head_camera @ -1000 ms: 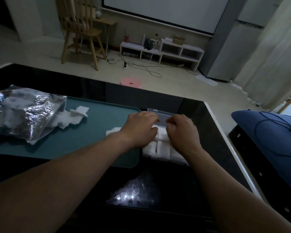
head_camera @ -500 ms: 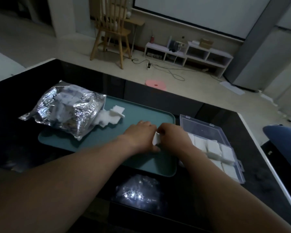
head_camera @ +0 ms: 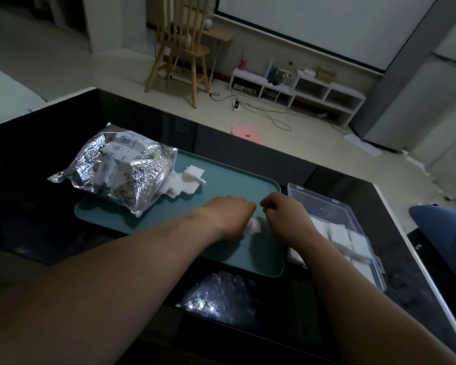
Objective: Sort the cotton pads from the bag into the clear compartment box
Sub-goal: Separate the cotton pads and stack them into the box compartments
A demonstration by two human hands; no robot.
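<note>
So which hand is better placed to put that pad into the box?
Right, probably. The right hand is beside the box; the left hand is farther off, over the tray. The pad shows between them, against the left hand, so it may need passing over.

Both our bare forearms reach forward from the lower edge and draw together, so the hands sit side by side, knuckles close but apart. Our left hand [head_camera: 228,216] lies palm down, its back toward us and its fingers curled under. It holds a crumpled cotton pad [head_camera: 253,228] that pokes out at the thumb side. Our right hand [head_camera: 287,216] is also palm down, wrist slightly bent, its fingers [head_camera: 270,204] curled into a loose fist; whether they pinch anything we cannot tell.
</note>
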